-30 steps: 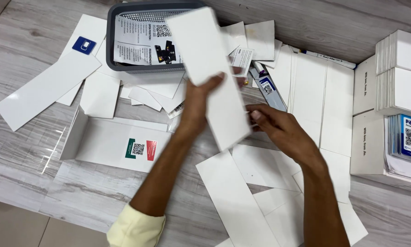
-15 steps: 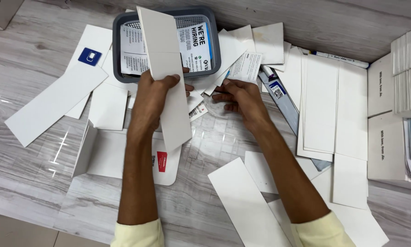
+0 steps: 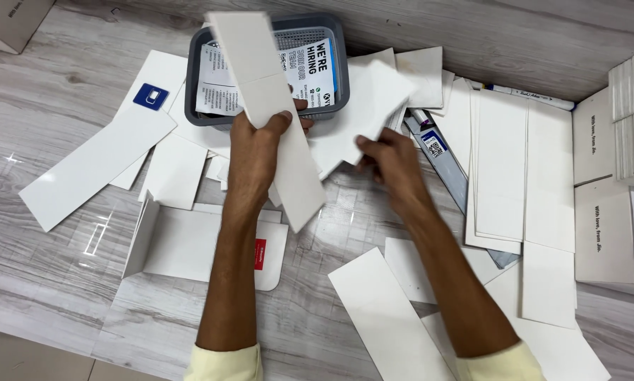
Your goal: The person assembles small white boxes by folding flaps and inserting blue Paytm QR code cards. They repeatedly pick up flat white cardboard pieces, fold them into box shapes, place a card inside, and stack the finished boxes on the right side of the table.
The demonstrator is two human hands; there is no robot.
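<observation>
Early days: my left hand (image 3: pixel 257 152) grips a long card (image 3: pixel 271 106), right hand (image 3: pixel 395 166) pinches a sheet (image 3: pixel 363 116); loads of cards (image 3: pixel 500 169) left.

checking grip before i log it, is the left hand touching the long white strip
Touching. The head view shows the left hand closed around the long white strip, thumb pressed on its front face.
</observation>
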